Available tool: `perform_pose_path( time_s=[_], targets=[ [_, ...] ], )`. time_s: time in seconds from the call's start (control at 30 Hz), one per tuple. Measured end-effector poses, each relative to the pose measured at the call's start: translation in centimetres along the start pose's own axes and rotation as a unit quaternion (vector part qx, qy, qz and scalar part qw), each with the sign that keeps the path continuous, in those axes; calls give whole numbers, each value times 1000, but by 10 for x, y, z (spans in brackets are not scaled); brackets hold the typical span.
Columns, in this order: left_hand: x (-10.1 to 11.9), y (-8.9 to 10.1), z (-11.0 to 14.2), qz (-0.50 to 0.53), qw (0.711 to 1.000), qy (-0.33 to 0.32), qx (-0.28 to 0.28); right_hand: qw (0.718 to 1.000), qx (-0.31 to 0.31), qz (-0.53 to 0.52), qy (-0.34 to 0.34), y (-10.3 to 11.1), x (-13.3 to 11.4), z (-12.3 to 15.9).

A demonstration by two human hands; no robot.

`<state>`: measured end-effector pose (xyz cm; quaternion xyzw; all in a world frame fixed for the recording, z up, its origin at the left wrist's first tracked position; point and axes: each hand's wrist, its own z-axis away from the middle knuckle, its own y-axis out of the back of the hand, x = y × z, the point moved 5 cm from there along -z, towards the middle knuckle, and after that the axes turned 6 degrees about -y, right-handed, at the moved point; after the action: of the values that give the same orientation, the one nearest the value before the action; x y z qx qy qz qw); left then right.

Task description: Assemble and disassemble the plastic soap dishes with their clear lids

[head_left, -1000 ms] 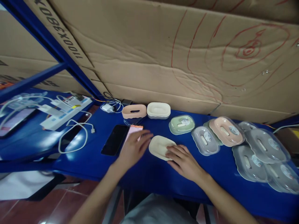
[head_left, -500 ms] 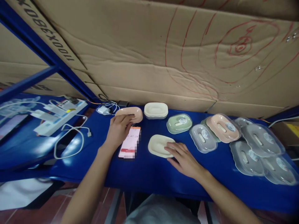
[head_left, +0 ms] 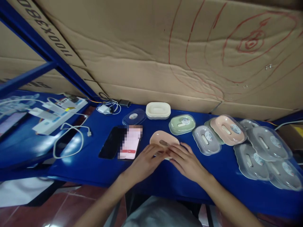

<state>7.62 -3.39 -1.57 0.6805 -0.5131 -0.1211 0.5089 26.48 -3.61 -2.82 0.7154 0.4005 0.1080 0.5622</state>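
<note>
A pink oval soap dish (head_left: 163, 136) with a slot in its middle lies in front of me, over the cream dish, which is mostly hidden with a pale edge showing below. My left hand (head_left: 149, 157) grips the near left edge of the pink dish with bent fingers. Opposite it, my right hand (head_left: 187, 159) closes on the right side, fingertips almost meeting the left ones. Behind them stands a stack of cream and grey dishes (head_left: 158, 109). A clear lid (head_left: 134, 117) with a round label rests at the back left.
A lit phone (head_left: 131, 143) and a dark phone (head_left: 111, 142) lie left of my hands. Lidded dishes in green (head_left: 182, 125), grey (head_left: 206, 140) and pink (head_left: 227, 130) sit to the right, beside several overlapping grey ones (head_left: 270, 143). A power strip (head_left: 60, 116) with cables is far left.
My left hand has brought the pink dish from the back left onto the cream dish. The clear lid and dark phone now show. My right hand has moved slightly and now holds the pink dish.
</note>
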Motion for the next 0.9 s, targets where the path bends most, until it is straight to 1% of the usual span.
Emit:
perform_pose_path(
  time_s=[0.07, 0.17, 0.23, 0.3, 0.33, 0.37, 0.5, 0.57, 0.63, 0.7, 0.73, 0.77, 0.8, 0.87, 0.9],
  targets=[
    [-6, 6, 1, -16, 1000, 13, 11, 1000, 1, -12, 2, 1, 1, -1],
    [-18, 23, 2, -38, 998, 43, 27, 1000, -3, -26, 12, 3, 0, -1],
    [-25, 28, 4, -47, 997, 63, 0, 1000, -6, -27, 13, 3, -1, -1],
    [-27, 22, 7, -44, 996, 66, -46, 1000, -14, -19, 11, 2, -2, -1],
    [-27, 16, 8, -41, 995, 64, -59, 1000, -17, -15, 9, 1, -1, -1],
    [-26, 10, 9, -41, 995, 65, -61, 1000, -17, -12, 6, 0, 0, -1],
    [-16, -8, 13, -63, 996, 68, -18, 1000, -2, -13, -6, -4, 7, 2],
    [-14, -8, 13, -60, 997, 50, -23, 1000, 1, -15, -13, -6, 11, 4],
    [-21, 4, 12, -57, 998, 35, -13, 1000, -1, -19, -17, -7, 13, 5],
    [-42, 27, 10, -78, 995, 55, 26, 999, -7, -27, -16, -7, 14, 5],
    [-59, 40, 10, -105, 989, 92, 49, 999, -10, -31, -17, -8, 14, 5],
    [-78, 53, 9, -132, 979, 144, 67, 999, -13, -35, -18, -8, 13, 5],
    [-98, 63, 8, -157, 966, 196, 61, 999, -14, -38, -19, -8, 13, 5],
    [-136, 73, 7, -202, 929, 310, 4, 999, -16, -44, -25, -9, 13, 5],
    [-150, 75, 4, -202, 923, 328, -12, 998, -19, -46, -29, -9, 13, 5]
  ],
)
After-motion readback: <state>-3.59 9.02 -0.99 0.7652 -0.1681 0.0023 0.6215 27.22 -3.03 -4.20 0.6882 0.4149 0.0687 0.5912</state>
